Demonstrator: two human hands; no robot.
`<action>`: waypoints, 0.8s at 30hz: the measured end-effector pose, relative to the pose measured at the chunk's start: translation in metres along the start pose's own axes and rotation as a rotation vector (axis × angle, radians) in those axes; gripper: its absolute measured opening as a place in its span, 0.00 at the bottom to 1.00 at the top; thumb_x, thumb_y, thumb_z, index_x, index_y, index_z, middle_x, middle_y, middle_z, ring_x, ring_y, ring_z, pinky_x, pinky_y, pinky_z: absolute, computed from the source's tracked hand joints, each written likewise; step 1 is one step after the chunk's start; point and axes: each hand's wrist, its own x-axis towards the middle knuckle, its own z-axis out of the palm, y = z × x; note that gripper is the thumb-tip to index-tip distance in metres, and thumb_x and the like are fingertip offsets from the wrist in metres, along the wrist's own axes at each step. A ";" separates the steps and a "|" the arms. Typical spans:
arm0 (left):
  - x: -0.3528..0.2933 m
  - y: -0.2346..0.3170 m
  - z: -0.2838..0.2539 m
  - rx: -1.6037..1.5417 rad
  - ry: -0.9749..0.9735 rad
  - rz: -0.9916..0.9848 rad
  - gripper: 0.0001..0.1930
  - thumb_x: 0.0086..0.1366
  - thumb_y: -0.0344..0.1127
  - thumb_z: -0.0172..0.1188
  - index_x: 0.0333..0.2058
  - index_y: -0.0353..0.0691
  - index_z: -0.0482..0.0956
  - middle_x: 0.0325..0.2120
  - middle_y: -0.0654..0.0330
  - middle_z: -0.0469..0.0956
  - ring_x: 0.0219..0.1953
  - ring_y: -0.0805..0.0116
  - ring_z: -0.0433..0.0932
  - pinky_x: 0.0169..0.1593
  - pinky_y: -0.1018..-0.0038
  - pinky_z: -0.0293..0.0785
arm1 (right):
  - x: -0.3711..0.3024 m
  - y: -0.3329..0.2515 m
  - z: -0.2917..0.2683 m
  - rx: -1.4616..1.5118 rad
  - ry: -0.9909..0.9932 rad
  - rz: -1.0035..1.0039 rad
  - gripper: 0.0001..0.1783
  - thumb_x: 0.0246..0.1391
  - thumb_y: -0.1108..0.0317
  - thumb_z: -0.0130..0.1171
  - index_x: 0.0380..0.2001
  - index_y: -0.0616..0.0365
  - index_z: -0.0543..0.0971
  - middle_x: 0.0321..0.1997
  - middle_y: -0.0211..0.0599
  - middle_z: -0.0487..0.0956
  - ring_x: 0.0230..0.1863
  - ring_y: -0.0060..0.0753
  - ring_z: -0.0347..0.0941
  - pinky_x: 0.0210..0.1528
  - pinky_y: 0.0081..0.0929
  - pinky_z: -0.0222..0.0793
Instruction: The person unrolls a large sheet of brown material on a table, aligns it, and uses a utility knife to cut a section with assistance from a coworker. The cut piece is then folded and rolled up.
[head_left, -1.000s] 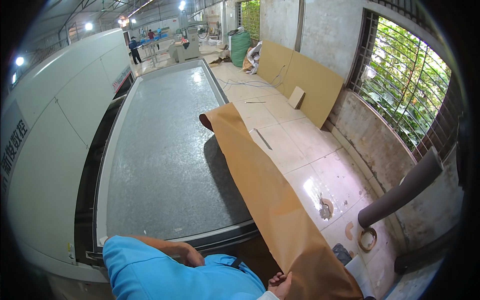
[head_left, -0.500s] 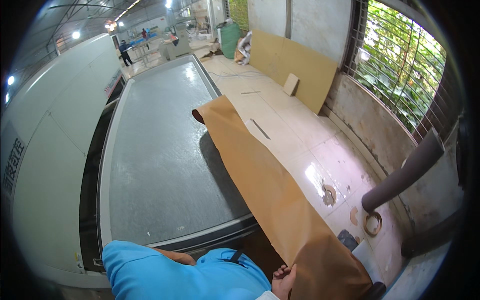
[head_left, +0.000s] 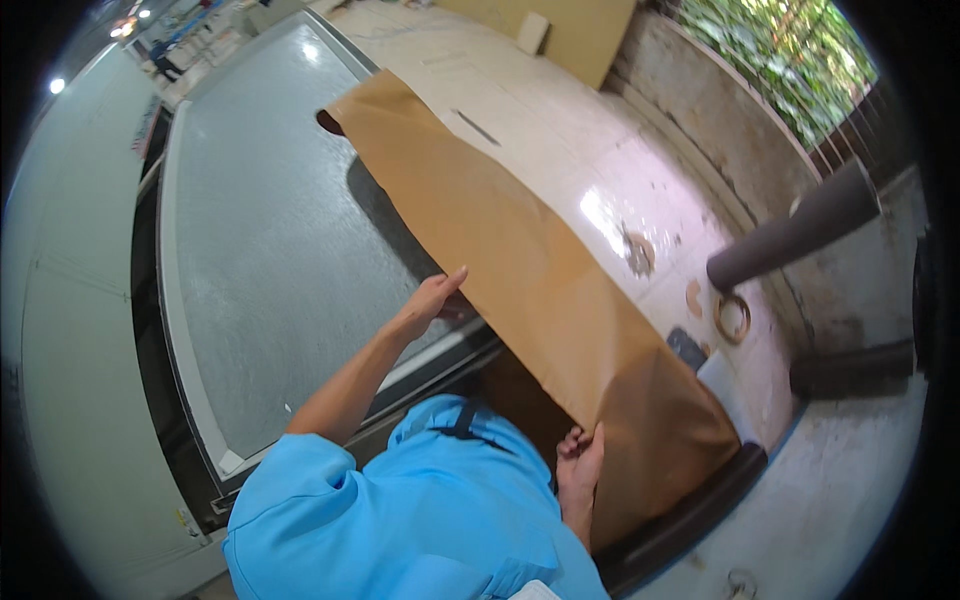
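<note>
A long brown sheet (head_left: 510, 235) of smooth, leather-like material stretches from beside me out over the right side of a grey-topped table (head_left: 260, 210). My left hand (head_left: 432, 303) is at the sheet's left edge, thumb over it and fingers partly hidden below. Closer to my body, my right hand (head_left: 580, 462) pinches the same edge between thumb and curled fingers. The sheet's far end curls under at its left corner. Near my right hand, the sheet meets a thick dark brown roll (head_left: 690, 505).
A pale machine housing (head_left: 75, 270) runs along the table's left. On the tiled floor to the right lie a tan ring (head_left: 733, 318) and dark scraps (head_left: 687, 347). A grey-brown roll (head_left: 795, 225) leans by the wall, under a barred window (head_left: 780, 70).
My left arm has reached forward from beside my body to the sheet's edge. My right hand keeps its hold. The view has tipped downward, showing more of the dark roll.
</note>
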 end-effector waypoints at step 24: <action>0.022 0.012 0.057 0.209 -0.079 -0.016 0.23 0.67 0.47 0.50 0.51 0.33 0.72 0.47 0.55 0.75 0.49 0.67 0.73 0.53 0.69 0.69 | 0.007 0.051 -0.002 0.009 0.066 -0.156 0.18 0.63 0.54 0.47 0.31 0.56 0.77 0.28 0.36 0.78 0.23 0.20 0.65 0.24 0.19 0.62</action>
